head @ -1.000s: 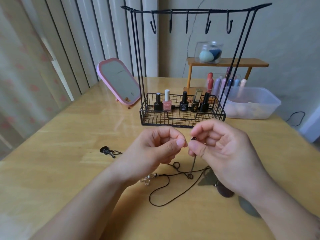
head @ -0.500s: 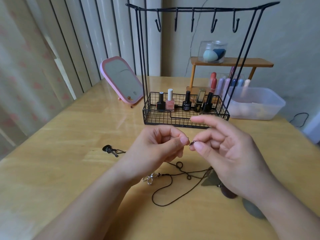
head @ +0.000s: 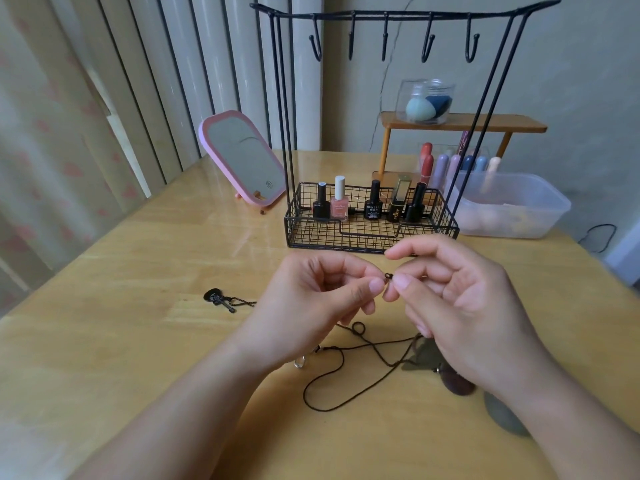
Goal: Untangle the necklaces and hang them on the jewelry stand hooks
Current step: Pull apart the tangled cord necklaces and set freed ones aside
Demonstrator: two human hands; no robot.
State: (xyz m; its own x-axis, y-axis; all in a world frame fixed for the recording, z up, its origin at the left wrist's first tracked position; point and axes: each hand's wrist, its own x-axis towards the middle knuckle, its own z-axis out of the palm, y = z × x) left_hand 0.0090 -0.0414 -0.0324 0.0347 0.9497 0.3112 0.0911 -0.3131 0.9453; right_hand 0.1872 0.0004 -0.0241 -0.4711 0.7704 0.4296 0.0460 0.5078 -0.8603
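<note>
Left hand: we see our left hand (head: 325, 292) raised over the table, its fingers curled, the thumb and forefinger pinching one end of the dark cord at the clasp (head: 388, 277).
Right hand: our right hand (head: 460, 306) meets it from the other side; the thumb and a finger pinch the same small clasp, while the forefinger stays straight above it.
Dark cord necklace: the dark cord necklace (head: 332, 386) hangs from the pinched clasp down to the table and lies there in loose loops that cross each other under and between our wrists.
Pendants: a dull green pendant (head: 424, 356) and a dark reddish stone (head: 459, 384) lie on the table just under the right wrist; we cannot tell which cord each one belongs to.
Silver piece: a small silver ring (head: 300, 362) lies at the edge of the left wrist, partly hidden.
Guitar pendant: a black guitar pendant (head: 217, 298) on a short chain lies apart, to the left of our hands.
Jewelry stand: the black wire jewelry stand (head: 372, 233) is behind the hands; its hooks (head: 427, 46) carry nothing, and nail polish bottles (head: 339, 199) stand in its basket.
Table: the wooden table (head: 121, 323) also holds a pink mirror (head: 242, 161) and a clear plastic box (head: 512, 206).
</note>
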